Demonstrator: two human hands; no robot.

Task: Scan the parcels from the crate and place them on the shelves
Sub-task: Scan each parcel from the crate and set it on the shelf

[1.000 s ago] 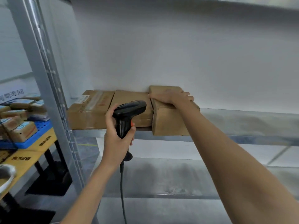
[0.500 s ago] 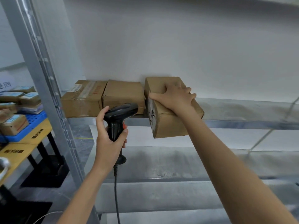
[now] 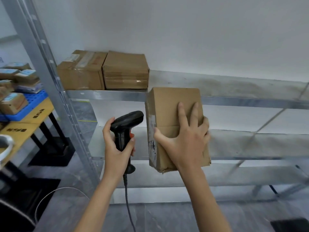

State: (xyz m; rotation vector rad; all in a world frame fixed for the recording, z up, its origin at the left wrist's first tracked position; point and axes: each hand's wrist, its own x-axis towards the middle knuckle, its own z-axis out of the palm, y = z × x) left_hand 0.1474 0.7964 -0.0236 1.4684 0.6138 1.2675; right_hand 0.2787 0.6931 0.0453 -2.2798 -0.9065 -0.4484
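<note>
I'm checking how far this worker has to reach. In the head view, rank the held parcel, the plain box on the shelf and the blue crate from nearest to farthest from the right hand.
1. Held parcel, in the right hand.
2. Plain box, up-left on the shelf.
3. Blue crate, far left on the yellow table.

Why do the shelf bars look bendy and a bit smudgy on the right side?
Head view: the wide-angle lens bows the metal shelf rails toward the edges; the right side and the right hand holding the parcel look smeared, probably motion blur; the left hand with the scanner stays sharper; lighting is soft, without hard shadows.
</note>
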